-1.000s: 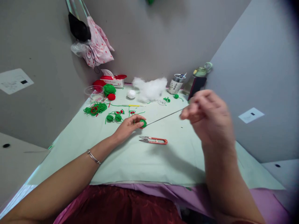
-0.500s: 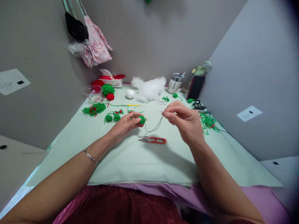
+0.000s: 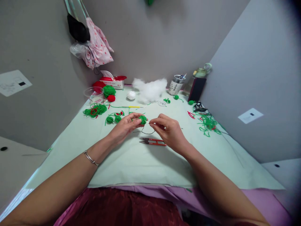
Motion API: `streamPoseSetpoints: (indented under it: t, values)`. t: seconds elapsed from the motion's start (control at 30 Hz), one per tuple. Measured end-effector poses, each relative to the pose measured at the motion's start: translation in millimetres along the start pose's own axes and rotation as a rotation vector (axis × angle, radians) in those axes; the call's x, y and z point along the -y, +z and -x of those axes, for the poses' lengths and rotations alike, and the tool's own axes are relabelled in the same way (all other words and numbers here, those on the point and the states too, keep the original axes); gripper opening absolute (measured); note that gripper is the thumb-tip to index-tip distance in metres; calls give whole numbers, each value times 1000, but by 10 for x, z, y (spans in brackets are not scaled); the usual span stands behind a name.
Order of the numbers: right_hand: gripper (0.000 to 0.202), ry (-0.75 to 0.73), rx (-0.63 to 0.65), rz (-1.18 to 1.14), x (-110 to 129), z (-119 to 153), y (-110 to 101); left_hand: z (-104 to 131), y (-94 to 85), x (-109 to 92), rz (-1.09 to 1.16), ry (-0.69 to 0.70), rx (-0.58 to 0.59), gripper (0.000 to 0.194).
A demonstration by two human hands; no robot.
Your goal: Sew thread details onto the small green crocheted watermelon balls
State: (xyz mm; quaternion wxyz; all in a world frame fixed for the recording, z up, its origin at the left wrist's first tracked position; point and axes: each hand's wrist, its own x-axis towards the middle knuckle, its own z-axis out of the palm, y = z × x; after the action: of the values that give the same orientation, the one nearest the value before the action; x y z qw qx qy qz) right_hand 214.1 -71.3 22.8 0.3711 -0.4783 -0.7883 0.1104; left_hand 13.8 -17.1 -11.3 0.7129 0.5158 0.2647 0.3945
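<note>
A small green crocheted ball [image 3: 142, 120] is pinched in the fingers of my left hand [image 3: 124, 127]. My right hand [image 3: 168, 128] grips a thin needle [image 3: 147, 121] between thumb and fingertips, its far end touching the ball's right side. Dark thread [image 3: 147, 133] loops down below the ball between the two hands. Just under my right hand lie red-handled thread snips [image 3: 152, 142], blades pointing left and handle end partly covered. Two green balls [image 3: 113, 119] with dark lines rest left of my left hand.
White stuffing [image 3: 151, 91] sits at the back, near a pen can [image 3: 176, 85], a bottle [image 3: 199, 72] and a dark phone [image 3: 197, 89]. Yarn scraps [image 3: 209, 123] lie at right, a green yarn heap [image 3: 95, 110] at left. A yellow crochet hook [image 3: 135, 106] lies beyond my left hand.
My right hand has moved left and down, bringing the needle to the green ball. The thread between the hands now hangs in a lower, shorter loop. My left hand has barely moved.
</note>
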Motion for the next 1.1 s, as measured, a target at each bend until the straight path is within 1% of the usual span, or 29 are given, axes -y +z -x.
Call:
streamPoseSetpoints:
  t: [0.27, 0.37, 0.5, 0.63, 0.83, 1.0, 1.1]
  values:
    - [14, 19, 27, 26, 12, -3, -9, 7, 10, 1, -19, 19, -1, 29]
    - [14, 34, 40, 25, 18, -7, -9, 12, 29, -9, -32, 29, -20, 28]
    - [12, 52, 25, -35, 12, -5, 16, 10, 33, -6, -26, 12, -43, 28]
    - [9, 80, 2, -105, 6, -5, 66, -1, 11, 23, 44, 10, 12, 29]
    - [9, 159, -22, -252, 13, 0, 153, 1, 27, 28, 84, 31, 23, 26]
    - [10, 155, -69, -300, 21, 12, 208, 20, 56, 22, 91, 52, 24, 23]
    - [10, 147, -75, -311, 33, 12, 206, 22, 52, 25, 67, 68, 24, 24]
